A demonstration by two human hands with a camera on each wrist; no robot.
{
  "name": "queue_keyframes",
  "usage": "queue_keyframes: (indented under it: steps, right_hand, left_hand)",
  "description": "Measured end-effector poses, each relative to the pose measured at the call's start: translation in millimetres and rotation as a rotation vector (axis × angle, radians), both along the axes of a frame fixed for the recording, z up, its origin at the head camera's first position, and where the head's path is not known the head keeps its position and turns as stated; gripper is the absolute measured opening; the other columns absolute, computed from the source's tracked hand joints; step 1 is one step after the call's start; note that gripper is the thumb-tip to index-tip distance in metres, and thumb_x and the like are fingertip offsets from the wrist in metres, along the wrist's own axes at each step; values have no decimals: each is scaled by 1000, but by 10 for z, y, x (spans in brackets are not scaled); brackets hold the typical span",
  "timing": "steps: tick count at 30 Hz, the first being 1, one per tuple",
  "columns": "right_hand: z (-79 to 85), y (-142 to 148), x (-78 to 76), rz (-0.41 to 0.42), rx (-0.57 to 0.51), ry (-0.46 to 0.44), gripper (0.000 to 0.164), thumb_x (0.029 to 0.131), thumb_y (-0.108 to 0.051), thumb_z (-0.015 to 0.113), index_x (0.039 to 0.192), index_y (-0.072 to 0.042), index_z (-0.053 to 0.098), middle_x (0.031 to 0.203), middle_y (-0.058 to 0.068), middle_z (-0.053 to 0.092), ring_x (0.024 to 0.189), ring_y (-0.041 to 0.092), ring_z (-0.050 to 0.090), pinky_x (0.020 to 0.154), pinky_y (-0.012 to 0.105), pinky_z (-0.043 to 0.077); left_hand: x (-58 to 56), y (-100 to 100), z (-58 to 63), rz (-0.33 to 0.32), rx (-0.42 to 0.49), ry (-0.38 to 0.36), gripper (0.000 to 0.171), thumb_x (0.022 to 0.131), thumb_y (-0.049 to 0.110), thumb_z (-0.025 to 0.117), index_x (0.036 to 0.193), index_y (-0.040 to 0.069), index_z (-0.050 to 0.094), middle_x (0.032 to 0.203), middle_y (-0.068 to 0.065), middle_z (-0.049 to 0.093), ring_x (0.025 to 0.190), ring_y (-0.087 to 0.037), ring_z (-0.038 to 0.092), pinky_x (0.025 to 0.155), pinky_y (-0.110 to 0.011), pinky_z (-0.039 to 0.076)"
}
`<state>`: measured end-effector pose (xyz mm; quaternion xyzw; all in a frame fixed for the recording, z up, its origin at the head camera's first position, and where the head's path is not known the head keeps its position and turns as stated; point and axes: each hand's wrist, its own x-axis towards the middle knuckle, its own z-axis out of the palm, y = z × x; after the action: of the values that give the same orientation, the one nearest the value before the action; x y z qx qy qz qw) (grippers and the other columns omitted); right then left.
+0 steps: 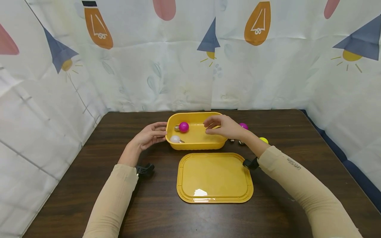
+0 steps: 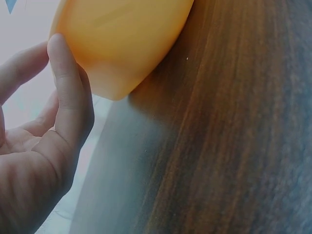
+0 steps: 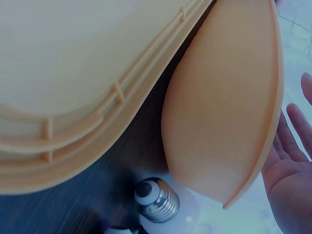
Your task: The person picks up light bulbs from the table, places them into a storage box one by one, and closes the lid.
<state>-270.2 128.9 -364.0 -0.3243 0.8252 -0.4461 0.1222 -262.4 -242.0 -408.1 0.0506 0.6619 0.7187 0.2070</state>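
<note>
A yellow plastic container (image 1: 196, 146) stands near the table's far edge. Inside, toward its left end, lie a magenta light bulb (image 1: 184, 127) and a white bulb (image 1: 175, 139). My left hand (image 1: 153, 135) touches the container's left end, fingers fairly straight against the rim. Over the container's right part hovers my right hand (image 1: 221, 127), fingers loosely bent, holding nothing visible. In the right wrist view this hand (image 3: 292, 180) appears beside the container's outer wall (image 3: 222, 112).
Nearer than the container lies a flat yellow lid (image 1: 215, 178). Right of the container, partly behind the right arm, are another magenta bulb (image 1: 244, 126) and a yellow bulb (image 1: 263, 140). A bulb's metal screw base (image 3: 163, 204) shows below the container wall.
</note>
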Motion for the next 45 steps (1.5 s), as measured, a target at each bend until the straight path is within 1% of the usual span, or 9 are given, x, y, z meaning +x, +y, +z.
queue_keyframes:
  steps: [2, 9, 16, 23, 30, 33, 37, 42, 45]
  right_hand:
    - [-5, 31, 2, -7, 8, 12, 36, 97, -24, 76, 128, -8, 66, 121, 7, 68, 111, 21, 67, 95, 38, 56]
    - [1, 122, 15, -16, -7, 15, 37, 97, -22, 75, 130, -6, 66, 125, 11, 67, 113, 25, 66, 95, 42, 56]
    - [35, 263, 38, -34, -1, 18, 34, 98, -23, 75, 129, -11, 67, 124, 5, 67, 114, 21, 64, 94, 41, 55]
    - [25, 406, 71, -43, -31, 22, 35, 99, -22, 73, 130, -9, 65, 126, 8, 66, 116, 24, 64, 93, 40, 56]
    - [30, 513, 102, -74, -45, 24, 33, 99, -21, 73, 129, -9, 66, 125, 7, 66, 116, 23, 64, 94, 39, 55]
    - [42, 544, 119, -79, -59, 15, 34, 99, -20, 73, 130, -7, 65, 127, 12, 65, 115, 24, 63, 95, 39, 54]
    - [57, 598, 126, -92, -82, -6, 35, 99, -20, 72, 130, -5, 65, 129, 19, 63, 114, 25, 64, 92, 34, 56]
    - [45, 674, 96, -109, -91, -11, 35, 100, -20, 72, 131, -5, 65, 131, 21, 62, 115, 25, 63, 91, 31, 57]
    - [40, 716, 86, -114, -96, 0, 37, 100, -20, 72, 131, -2, 64, 130, 21, 63, 115, 26, 63, 91, 31, 56]
  left_hand:
    - [3, 4, -2, -1, -4, -2, 59, 103, 1, 60, 156, -1, 34, 140, -24, 53, 93, -18, 70, 84, -28, 59]
    - [5, 7, -5, 1, -5, -1, 59, 104, 2, 60, 156, 0, 33, 140, -23, 53, 93, -17, 70, 83, -27, 59]
    - [1, 9, 5, 1, 6, -3, 59, 104, 1, 59, 156, -1, 33, 138, -23, 54, 92, -17, 70, 83, -27, 60]
    - [1, 15, 7, 1, 6, -2, 60, 103, 0, 60, 156, -1, 32, 139, -24, 52, 93, -17, 70, 83, -27, 59]
    - [-2, 4, -3, -3, 1, 4, 59, 104, 1, 60, 156, -1, 33, 140, -24, 53, 94, -18, 70, 84, -28, 59]
    - [-6, -3, -7, -3, 2, 7, 59, 104, 1, 60, 156, -1, 33, 138, -23, 54, 94, -18, 70, 84, -28, 59]
    - [-5, -5, -9, -4, 11, 5, 58, 104, 0, 59, 156, -1, 33, 135, -21, 57, 92, -17, 71, 83, -28, 60]
    - [-7, -6, -8, -6, 17, 4, 58, 104, 0, 58, 156, -2, 32, 134, -21, 57, 91, -17, 70, 82, -27, 59]
    - [-8, -5, -7, -5, 16, 5, 59, 104, 0, 59, 156, -2, 33, 134, -21, 57, 91, -17, 70, 82, -27, 59]
